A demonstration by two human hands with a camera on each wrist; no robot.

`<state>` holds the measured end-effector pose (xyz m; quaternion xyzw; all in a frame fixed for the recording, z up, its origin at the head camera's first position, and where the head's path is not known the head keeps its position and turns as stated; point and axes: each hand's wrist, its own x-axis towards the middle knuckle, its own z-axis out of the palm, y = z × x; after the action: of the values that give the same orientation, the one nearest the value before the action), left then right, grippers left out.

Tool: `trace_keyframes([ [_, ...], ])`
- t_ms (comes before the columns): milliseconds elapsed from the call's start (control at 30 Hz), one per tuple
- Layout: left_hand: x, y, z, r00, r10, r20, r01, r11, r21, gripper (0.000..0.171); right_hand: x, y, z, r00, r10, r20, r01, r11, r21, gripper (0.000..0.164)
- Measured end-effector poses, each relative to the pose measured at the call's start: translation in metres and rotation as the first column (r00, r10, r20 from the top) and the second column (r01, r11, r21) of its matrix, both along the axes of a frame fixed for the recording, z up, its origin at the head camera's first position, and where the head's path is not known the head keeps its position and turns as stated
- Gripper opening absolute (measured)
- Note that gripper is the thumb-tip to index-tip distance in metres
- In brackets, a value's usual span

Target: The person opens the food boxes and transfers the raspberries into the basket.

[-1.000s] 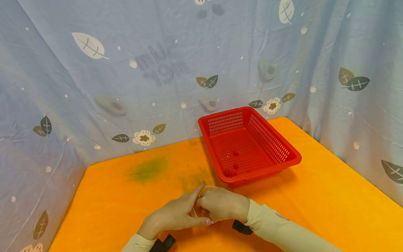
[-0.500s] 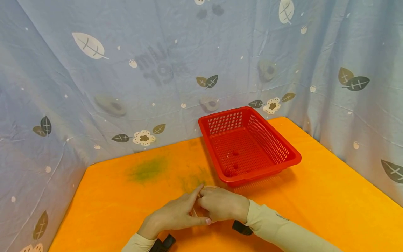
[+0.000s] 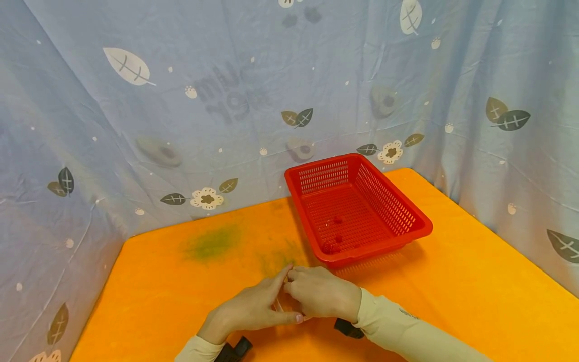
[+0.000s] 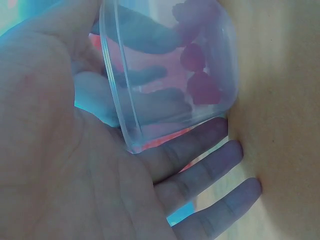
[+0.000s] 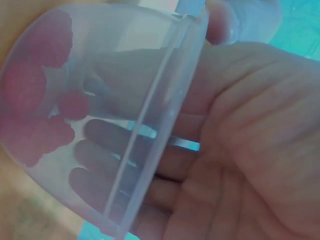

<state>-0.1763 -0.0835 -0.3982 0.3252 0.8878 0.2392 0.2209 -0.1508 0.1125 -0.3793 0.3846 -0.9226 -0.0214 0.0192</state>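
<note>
At the table's near side both hands are round a clear plastic tub [image 4: 165, 117]. My left hand [image 3: 253, 306] holds it from the left, with thumb and index finger spread along its sides. In the left wrist view several of its fingers [image 4: 207, 165] stretch beside the tub down to the table. From the right, my right hand [image 3: 318, 291] grips the tub, knuckles up and fingers curled at the rim. Several red, bumpy raspberry-like berries [image 5: 25, 87] lie at the tub's bottom. From above, the hands hide most of the tub.
A red perforated basket [image 3: 416, 231] stands behind the hands, with a few red berries [image 3: 330, 247] near its front left corner. An orange cloth with green smudges covers the table [image 3: 172, 281]. A patterned blue curtain [image 3: 253, 100] encloses the back and sides.
My right hand's fingers have shifted slightly away from the body and now cover the far rim of the tub. The left hand and the basket keep their places.
</note>
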Motion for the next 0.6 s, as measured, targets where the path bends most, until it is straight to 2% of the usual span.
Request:
trace_keyframes([
  [67,0.0,0.0003,0.0,1.0,0.0,-0.004,0.0,1.0,-0.004,0.108,0.0003,-0.0004,0.0001,1.0,0.001,-0.009,-0.001,1.0,0.017,0.03],
  [200,-0.001,0.0005,0.0001,1.0,-0.001,0.014,0.001,1.0,0.002,0.108,-0.0007,-0.0007,-0.0016,1.0,0.01,-0.001,-0.01,0.999,0.034,0.02],
  [600,-0.0004,0.0007,-0.0001,1.0,-0.005,0.004,0.005,1.0,0.005,0.109,-0.0023,-0.0016,-0.0074,0.999,0.006,0.037,-0.006,1.0,0.005,0.017],
])
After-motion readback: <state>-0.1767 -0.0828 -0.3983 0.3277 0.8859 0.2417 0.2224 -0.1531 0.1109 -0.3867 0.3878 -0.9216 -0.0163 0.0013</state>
